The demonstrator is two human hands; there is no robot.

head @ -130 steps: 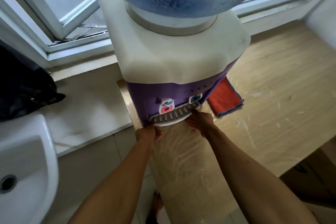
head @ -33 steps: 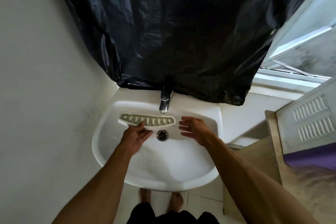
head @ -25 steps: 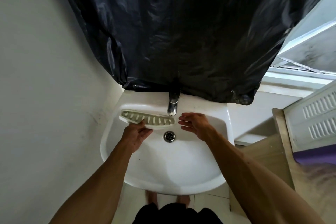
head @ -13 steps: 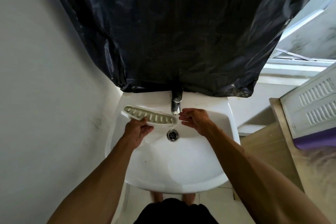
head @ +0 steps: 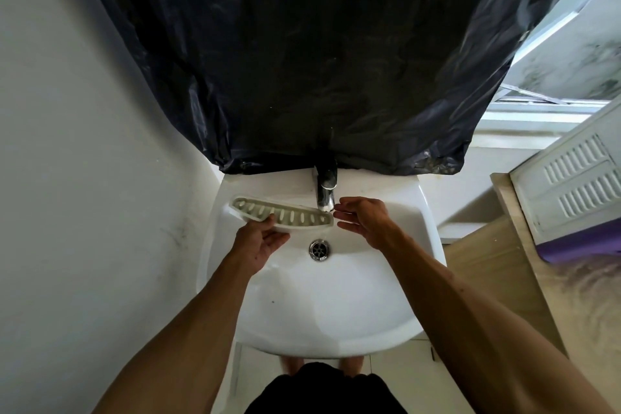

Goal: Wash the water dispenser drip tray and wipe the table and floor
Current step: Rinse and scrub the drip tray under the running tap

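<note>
The curved white slotted drip tray hangs over the white sink, its right end under the chrome tap. My left hand grips the tray's near edge, thumb on top. A thin stream of water falls from the tap's spout toward the drain. My right hand hovers just right of the spout and the tray's right end, fingers loosely curled, holding nothing.
A black plastic sheet hangs above the sink and covers the tap's base. The water dispenser's white vented side and purple front stand on the wooden table to the right. A bare wall is at the left.
I carried the drip tray from the dispenser to the sink. In the last second the tray's right end moved under the spout, my right hand neared the tap, and water started running.
</note>
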